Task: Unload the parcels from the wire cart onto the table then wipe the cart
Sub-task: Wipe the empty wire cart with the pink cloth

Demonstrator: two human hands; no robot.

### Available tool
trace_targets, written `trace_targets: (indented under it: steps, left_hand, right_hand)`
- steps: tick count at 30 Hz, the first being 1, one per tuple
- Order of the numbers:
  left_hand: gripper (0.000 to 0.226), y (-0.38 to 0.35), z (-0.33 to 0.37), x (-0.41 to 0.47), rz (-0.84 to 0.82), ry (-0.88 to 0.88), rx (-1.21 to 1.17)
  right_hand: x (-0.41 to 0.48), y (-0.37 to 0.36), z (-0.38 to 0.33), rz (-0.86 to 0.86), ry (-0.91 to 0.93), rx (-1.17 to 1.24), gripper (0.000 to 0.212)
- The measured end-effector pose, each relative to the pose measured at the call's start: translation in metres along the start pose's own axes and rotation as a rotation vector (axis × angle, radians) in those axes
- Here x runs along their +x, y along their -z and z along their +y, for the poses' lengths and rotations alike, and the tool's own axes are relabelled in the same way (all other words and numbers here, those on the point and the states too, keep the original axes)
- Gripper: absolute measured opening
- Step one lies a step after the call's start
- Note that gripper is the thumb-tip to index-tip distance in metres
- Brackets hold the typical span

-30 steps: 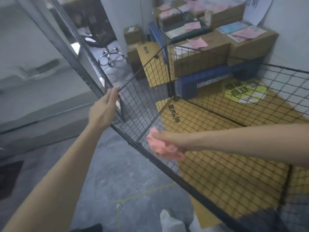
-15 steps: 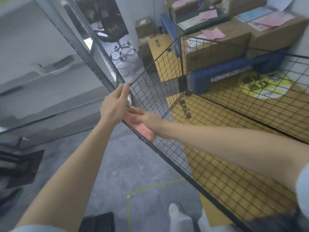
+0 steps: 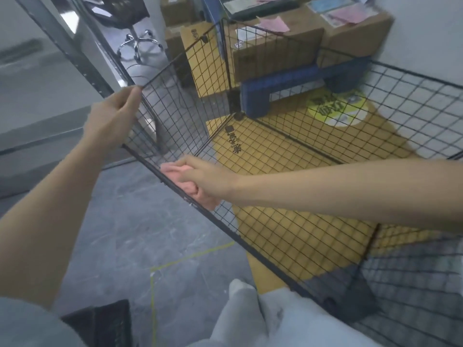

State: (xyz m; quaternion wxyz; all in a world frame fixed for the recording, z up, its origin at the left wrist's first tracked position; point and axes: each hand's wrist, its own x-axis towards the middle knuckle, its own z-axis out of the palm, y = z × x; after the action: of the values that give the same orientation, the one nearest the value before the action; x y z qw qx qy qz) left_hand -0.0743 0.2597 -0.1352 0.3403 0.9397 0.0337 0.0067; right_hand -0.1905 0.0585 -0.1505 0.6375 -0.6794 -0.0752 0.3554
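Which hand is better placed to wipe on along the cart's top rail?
Right. The right hand presses the pink cloth against the wire cart rail; the left hand only grips the corner.

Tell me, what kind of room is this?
Probably a storeroom or parcel room. Cardboard boxes with paper slips are stacked on a blue pallet, a wire cart stands on the bare grey floor, and a metal rack post is nearby.

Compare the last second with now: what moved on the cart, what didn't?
The right hand slid the pink cloth along the wire cart's near top rail, up to the left corner and partway back. The left hand stayed gripping that corner. The cloth stayed clutched, and the cart still holds no parcels, only its cardboard liner.
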Motion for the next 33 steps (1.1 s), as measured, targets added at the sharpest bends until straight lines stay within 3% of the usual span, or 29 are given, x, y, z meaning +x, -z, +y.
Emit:
trace_targets:
  steps: [5, 8, 16, 20, 28, 33]
  left_hand:
    - [0.066, 0.001, -0.004, 0.003, -0.005, -0.008, 0.024]
    - [0.07, 0.002, -0.004, 0.007, -0.005, 0.004, 0.025]
    - [0.06, 0.009, -0.005, 0.009, -0.019, 0.011, 0.046]
    - [0.052, 0.011, 0.001, 0.004, -0.012, 0.003, 0.068]
    - [0.062, 0.013, 0.006, -0.001, -0.026, -0.002, 0.068]
    - [0.063, 0.012, 0.007, -0.004, 0.01, 0.086, 0.096]
  right_hand:
    - [-0.036, -0.003, 0.003, 0.016, 0.005, -0.037, 0.025]
    - [-0.065, 0.0, 0.004, 0.026, -0.063, -0.026, 0.016]
    - [-0.114, 0.003, 0.011, -0.023, -0.243, -0.207, 0.025]
    - [-0.127, 0.002, 0.017, -0.054, -0.309, -0.204, 0.027]
    - [-0.149, 0.011, 0.026, -0.076, -0.355, -0.063, 0.027]
    - [-0.165, 0.022, 0.04, -0.202, -0.355, -0.07, 0.022]
